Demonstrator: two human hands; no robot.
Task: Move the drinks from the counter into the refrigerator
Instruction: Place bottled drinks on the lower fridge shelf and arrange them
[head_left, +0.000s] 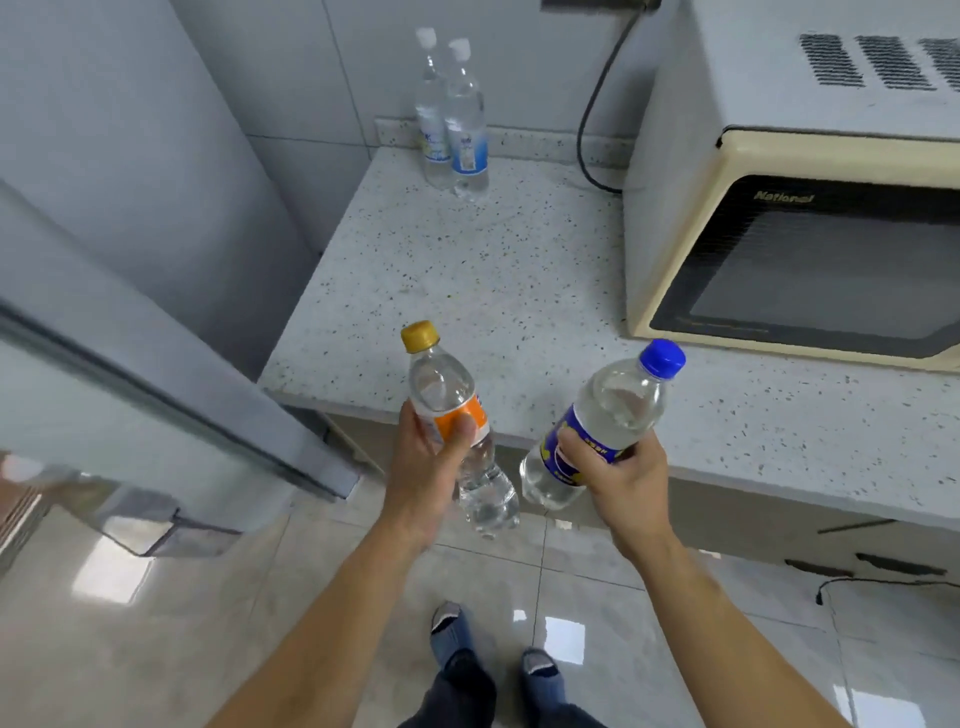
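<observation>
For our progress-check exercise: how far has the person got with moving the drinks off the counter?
Nothing shows as stored yet; the fridge interior is out of view. In hand: the left hand grips the orange-capped bottle, the right hand the blue-capped bottle, both lifted off the counter. Left: two white-capped bottles by the back wall.

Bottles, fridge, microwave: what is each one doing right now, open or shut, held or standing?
Orange-capped bottle: capped, tilted, held by left hand.
Blue-capped bottle: capped, tilted, held by right hand.
Two white-capped bottles: capped, upright on the counter.
Microwave: door shut.
Fridge door: open.
</observation>
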